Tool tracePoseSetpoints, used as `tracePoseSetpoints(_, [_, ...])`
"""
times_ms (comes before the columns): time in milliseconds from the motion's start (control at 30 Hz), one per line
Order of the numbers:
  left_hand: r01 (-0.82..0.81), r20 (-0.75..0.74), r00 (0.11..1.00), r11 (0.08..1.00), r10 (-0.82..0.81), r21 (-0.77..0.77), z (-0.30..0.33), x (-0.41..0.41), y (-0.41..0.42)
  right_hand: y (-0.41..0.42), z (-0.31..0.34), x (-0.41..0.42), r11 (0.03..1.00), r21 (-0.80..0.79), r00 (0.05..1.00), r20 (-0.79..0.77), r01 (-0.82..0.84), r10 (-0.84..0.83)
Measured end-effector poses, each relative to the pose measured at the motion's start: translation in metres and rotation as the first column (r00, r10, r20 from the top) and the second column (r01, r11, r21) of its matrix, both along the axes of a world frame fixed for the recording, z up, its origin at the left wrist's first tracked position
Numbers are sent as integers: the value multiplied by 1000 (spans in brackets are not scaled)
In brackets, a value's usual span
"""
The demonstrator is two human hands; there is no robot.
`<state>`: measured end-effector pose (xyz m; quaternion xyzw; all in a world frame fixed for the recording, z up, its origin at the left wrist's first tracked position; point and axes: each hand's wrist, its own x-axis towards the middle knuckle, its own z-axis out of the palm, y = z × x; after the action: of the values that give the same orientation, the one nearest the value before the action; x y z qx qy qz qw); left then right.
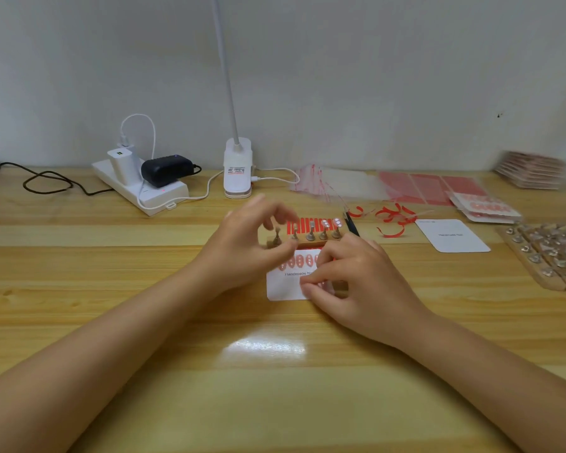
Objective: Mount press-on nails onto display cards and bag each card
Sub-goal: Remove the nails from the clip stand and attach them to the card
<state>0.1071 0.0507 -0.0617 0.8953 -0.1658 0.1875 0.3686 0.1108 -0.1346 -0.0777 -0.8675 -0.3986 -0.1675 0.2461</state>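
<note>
Display card (283,286), white and printed "Handmade", lies flat on a wooden table (177,371) at centre frame, a row of pink press-on nails (296,261) already fixed along its upper half. Behind it, touching its far edge, stands a wooden holder (303,242) with five small metal stands, and behind that a red strip sheet (307,224). The right hand (353,282) rests on the card's right side, fingers curled down and pressing the lower right part, covering that corner. The left hand (242,243) hovers just above the card's upper left and the holder, blurred, thumb and fingers bent toward each other; whether it pinches anything cannot be told. Black tweezers (352,225) lie beside the holder; a second blank card (451,235) sits well to the right.
</note>
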Motion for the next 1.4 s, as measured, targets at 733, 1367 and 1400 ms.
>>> tracePoseSetpoints(733, [-104,-252,965,985,66,-139,-15,50,-30,-12,23,56,981,52,982,0,186,-187])
tracePoseSetpoints(1367, [-114,-280,957,986,77,-120,-9,46,-33,2,39,74,924,216,946,-149,316,-288])
tracePoseSetpoints(1400, [-113,-270,960,987,78,-118,-9,46,-33,5,40,70,894,296,936,-217,335,-279])
